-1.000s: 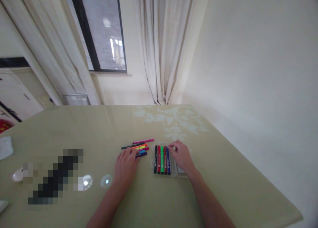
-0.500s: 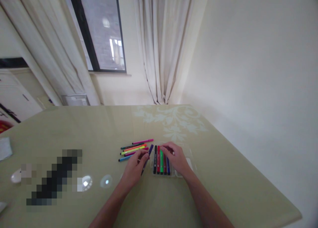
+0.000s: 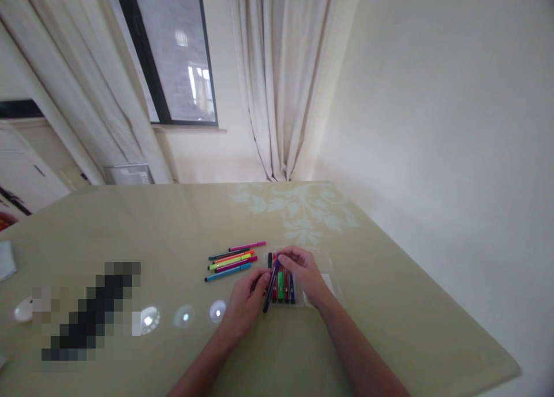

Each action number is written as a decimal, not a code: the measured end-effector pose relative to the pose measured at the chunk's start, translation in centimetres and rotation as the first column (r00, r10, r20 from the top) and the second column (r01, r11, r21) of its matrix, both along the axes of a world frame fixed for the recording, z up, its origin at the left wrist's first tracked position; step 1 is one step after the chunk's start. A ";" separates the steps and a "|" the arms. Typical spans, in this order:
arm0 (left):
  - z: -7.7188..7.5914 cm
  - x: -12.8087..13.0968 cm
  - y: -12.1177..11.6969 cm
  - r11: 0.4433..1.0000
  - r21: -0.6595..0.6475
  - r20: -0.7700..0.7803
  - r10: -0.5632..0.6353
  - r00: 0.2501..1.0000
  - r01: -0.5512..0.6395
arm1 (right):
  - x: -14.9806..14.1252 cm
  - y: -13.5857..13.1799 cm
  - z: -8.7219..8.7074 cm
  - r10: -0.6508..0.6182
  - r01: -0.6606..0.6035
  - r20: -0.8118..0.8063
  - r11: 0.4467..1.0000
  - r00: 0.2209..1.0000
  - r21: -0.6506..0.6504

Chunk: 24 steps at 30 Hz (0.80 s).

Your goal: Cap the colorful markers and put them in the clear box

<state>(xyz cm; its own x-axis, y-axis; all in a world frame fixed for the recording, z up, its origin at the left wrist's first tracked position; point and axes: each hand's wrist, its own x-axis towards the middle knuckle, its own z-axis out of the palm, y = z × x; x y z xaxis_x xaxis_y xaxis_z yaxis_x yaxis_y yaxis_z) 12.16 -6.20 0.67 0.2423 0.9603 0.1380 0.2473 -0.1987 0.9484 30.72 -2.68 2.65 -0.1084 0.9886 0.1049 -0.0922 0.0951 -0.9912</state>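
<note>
A purple marker [image 3: 271,287] slants over a clear plastic case [image 3: 302,300]. My left hand [image 3: 246,299] pinches it around the middle, thumb and finger together. At its upper end, the thumb and fingers of my right hand [image 3: 303,270] are closed on it. In the case under my hands several markers lie side by side, among them a green marker [image 3: 280,287] and a red marker [image 3: 274,296]; my hands hide parts of them. Left of the case lie several loose markers, with a blue marker [image 3: 227,272] nearest and a pink marker [image 3: 246,246] farthest.
The table [image 3: 173,224] has a pale floral pattern at its far right. A wall [image 3: 454,154] runs along the right side. A blurred dark patch [image 3: 90,310] and a white object [image 3: 23,309] lie at the left. Curtains [image 3: 281,85] hang behind.
My left hand has moved right, bringing the purple marker from beside the case to over it. My right hand has closed on the marker's upper end.
</note>
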 end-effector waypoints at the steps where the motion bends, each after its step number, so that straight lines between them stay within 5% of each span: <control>1: -0.1 0.1 -0.2 0.998 0.056 -0.064 -0.002 0.998 0.006 | 0.4 0.2 0.1 -0.048 0.048 -0.001 0.999 0.999 -0.001; 5: -0.7 0.9 -1.2 0.931 0.314 -0.400 -0.050 0.915 0.188 | 2.9 1.3 0.2 -0.281 0.280 0.079 0.960 0.957 0.021; 8: -1.2 1.5 -1.6 0.861 0.381 -0.591 -0.053 0.805 0.337 | 4.9 2.0 -0.1 -0.346 0.350 0.174 0.937 0.922 0.008; 16: -1.3 1.4 -1.5 0.848 0.390 -0.727 0.044 0.686 0.360 | 4.8 2.0 -1.3 -0.180 0.186 0.375 0.982 0.909 0.019; 24: -1.6 1.4 -1.7 0.811 0.404 -0.795 0.083 0.601 0.422 | 4.3 1.8 -1.5 -0.227 0.142 0.692 0.974 0.685 0.179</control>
